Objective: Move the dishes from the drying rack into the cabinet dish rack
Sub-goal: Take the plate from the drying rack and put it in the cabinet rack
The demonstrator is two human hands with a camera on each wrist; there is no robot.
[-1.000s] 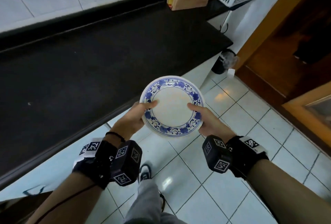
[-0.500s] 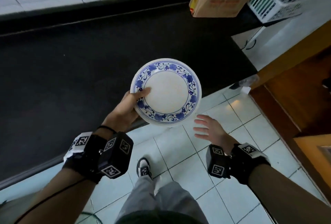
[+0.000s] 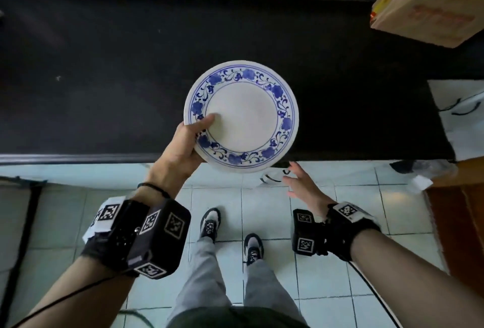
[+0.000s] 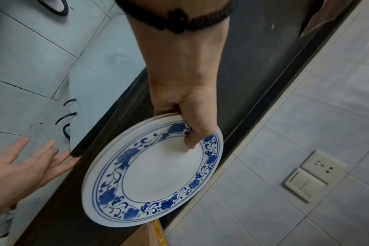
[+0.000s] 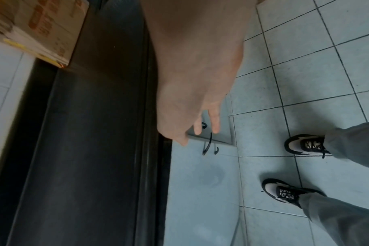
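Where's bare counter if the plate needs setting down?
The dark counter lies bare left of and behind the plate, which the left hand grips. It is crowded at the far right, by the cardboard box.

Below me a long black stone countertop (image 3: 104, 78) runs left to right, with a brown cardboard box (image 3: 429, 5) at its far right. My grey trousers (image 3: 209, 283) and black-and-white sneakers (image 3: 252, 246) stand on the pale tiled floor (image 3: 327, 272). A white wall socket (image 4: 314, 174) sits on the tiled wall.
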